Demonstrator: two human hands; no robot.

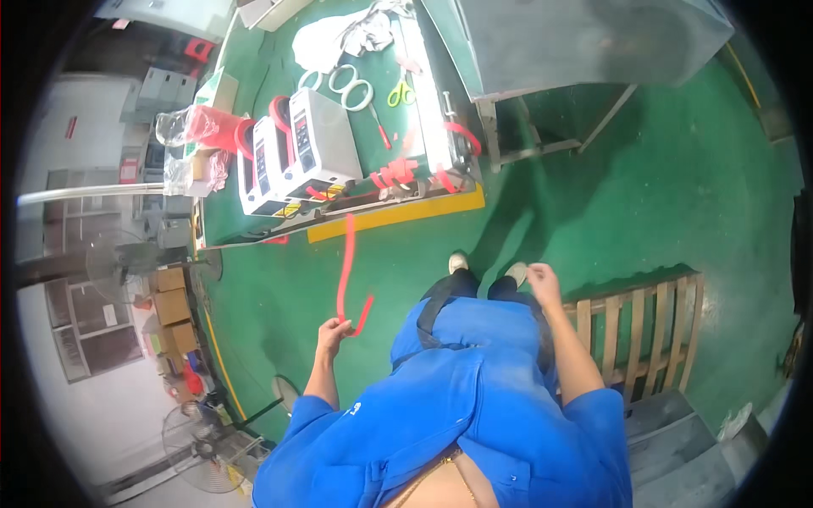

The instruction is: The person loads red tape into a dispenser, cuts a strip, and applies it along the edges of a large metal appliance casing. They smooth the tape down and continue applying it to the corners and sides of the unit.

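Observation:
My left hand [333, 333] is closed in a pinch on a strip of red tape [345, 267]. From the fingers the strip rises toward the front edge of the green-topped bench, and its short end bends up to the right. My right hand [544, 284] is out to the right, above my shoes, its fingers curled together; whatever may be in them is too small to see. Ahead on the bench stand two white tape dispensers [326, 135] with red tape rolls. Short red tape pieces [395, 173] hang along the bench's front edge.
The bench also bears yellow-green scissors [401, 91], pale tape rings [356, 95], a red-tipped tool [381, 131] and white cloth [326, 41]. A grey metal table [584, 51] stands at the far right, a wooden pallet [639, 326] at my right. Fans [203, 444] and cartons [174, 309] are at left.

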